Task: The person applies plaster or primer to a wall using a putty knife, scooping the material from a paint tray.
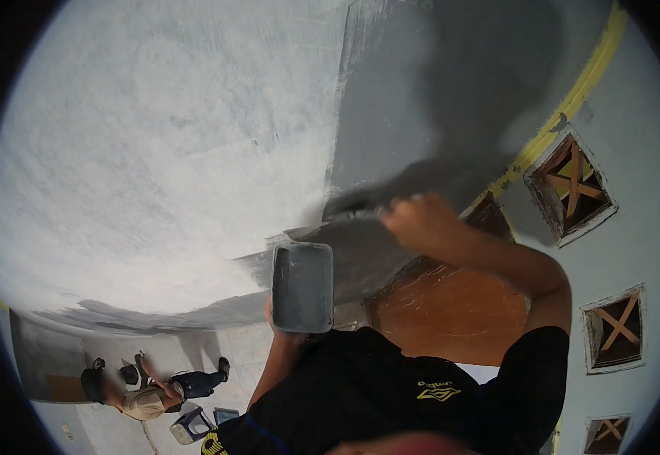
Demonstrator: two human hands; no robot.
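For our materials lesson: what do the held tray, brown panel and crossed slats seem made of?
Tray: probably plastic, smooth under grey smears; thin rim, rounded corners.
Brown panel: perhaps painted or varnished wood; evenly brown, pale scuffs.
Crossed slats: likely bare wood, matte; tan, straight strips.

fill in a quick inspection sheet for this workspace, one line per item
Surface: broad white area beside a dark grey coat, boundary ragged in places
Job's things: rectangular tray with grey material inside; grey-smeared tool against the surface, its exact type unclear
Clutter: grey-and-blue object near the lower edge, kind unclear
Grips: left grip holds the tray, fingers mostly hidden; right grip is closed on the tool's handle
Cables: nothing seen
Surroundings: another person at lower left; brown panel; yellow strip; three framed openings with crossed slats on the right
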